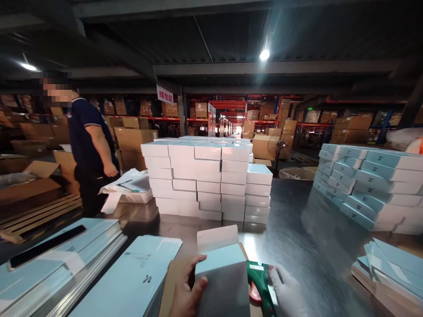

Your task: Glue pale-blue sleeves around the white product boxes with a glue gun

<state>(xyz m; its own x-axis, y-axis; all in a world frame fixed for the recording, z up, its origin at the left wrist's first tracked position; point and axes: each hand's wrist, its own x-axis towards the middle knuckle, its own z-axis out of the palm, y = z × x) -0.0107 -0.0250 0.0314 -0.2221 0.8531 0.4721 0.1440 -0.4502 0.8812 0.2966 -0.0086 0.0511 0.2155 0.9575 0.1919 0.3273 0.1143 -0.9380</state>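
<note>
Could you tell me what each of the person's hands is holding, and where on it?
Left hand holds the small box by its left side; right hand rests against the green tape dispenser, its grip unclear.

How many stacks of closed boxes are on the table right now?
2: a big white stack at centre, and a light-blue-topped stack at right. More may sit beyond the frame's edge.

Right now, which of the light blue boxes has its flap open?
The box held between the left hand and right hand, bottom centre. Its flap stands up at the far end; the stacked boxes behind are all closed.
</note>
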